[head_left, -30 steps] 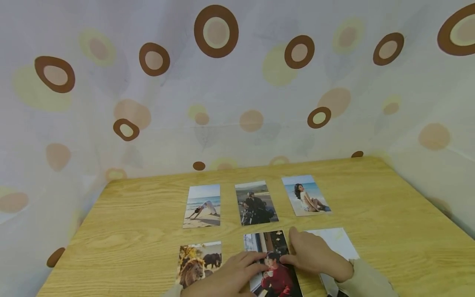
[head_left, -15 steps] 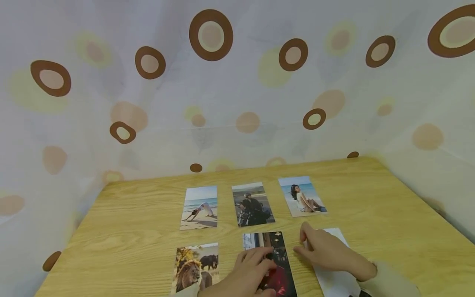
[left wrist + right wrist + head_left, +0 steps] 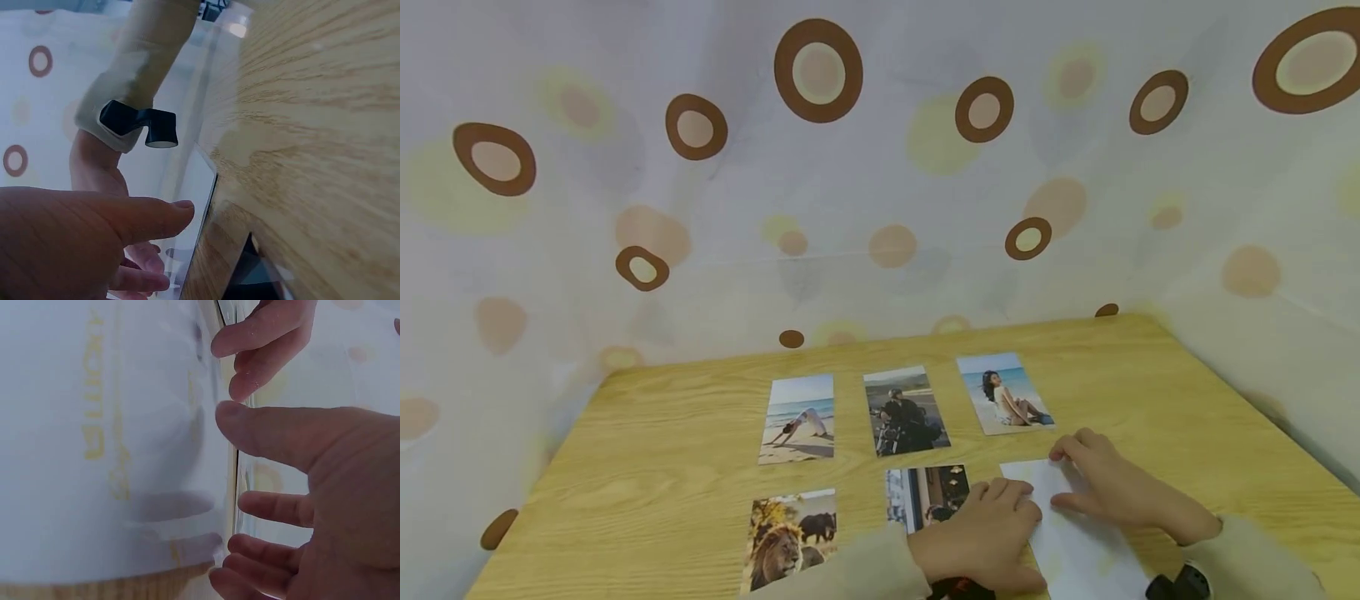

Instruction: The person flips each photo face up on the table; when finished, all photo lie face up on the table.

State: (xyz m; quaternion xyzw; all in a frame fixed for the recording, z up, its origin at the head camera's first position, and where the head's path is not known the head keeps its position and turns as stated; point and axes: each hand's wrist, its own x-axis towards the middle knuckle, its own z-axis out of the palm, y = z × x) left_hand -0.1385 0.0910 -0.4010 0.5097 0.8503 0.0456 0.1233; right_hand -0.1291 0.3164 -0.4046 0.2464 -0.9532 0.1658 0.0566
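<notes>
A white-backed photo print (image 3: 1078,550) lies face down at the right of the front row; yellow lettering (image 3: 94,381) shows on its back in the right wrist view. My left hand (image 3: 988,533) reaches across the photo of a person in red (image 3: 917,492), fingertips at the white print's left edge. It covers most of that photo. My right hand (image 3: 1120,483) is over the white print's upper right part, its thumb and fingers spread apart. In the left wrist view, my left thumb (image 3: 150,219) overlaps the print's edge.
On the wooden table (image 3: 662,483), a back row holds a beach yoga photo (image 3: 797,421), a motorcyclist photo (image 3: 906,412) and a seated beach photo (image 3: 1006,396). A lion photo (image 3: 793,533) lies front left. A dotted curtain (image 3: 880,183) encloses the table.
My left hand has moved right, off the middle of the photo of a person in red, to the white print. My right hand has left that photo's edge and moved right over the white print.
</notes>
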